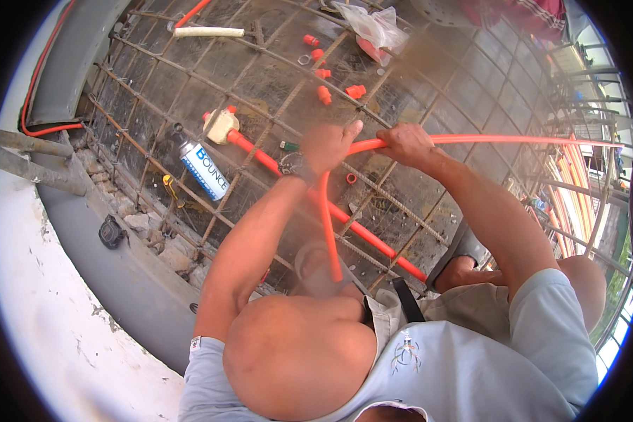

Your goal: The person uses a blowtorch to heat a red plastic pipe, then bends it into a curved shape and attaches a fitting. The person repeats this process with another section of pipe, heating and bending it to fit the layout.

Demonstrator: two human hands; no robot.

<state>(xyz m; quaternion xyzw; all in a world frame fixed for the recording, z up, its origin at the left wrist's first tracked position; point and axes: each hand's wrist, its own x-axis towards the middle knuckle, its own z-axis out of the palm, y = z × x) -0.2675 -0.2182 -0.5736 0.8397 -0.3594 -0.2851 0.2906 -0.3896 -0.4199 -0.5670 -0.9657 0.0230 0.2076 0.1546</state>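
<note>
A flexible orange conduit pipe (499, 138) runs in from the right through both my hands, then bends down and ends near my left foot. My right hand (406, 144) is wrapped round it. My left hand (329, 148), partly blurred and wearing a wristwatch, closes on the pipe at the bend. Beneath lies another orange pipe (369, 238), joined at its upper left end to a cream round junction box (221, 126) with red connectors. A small orange ring (351, 178) and a green object (289, 146) lie close to my hands.
Steel rebar mesh (288, 105) covers the dark boards. Around it are a spray can (204, 171), red fittings (323, 95), a plastic bag (373, 29), a white pipe piece (209, 32) and a black tape measure (110, 232). Several orange pipes (573, 190) are bundled at right.
</note>
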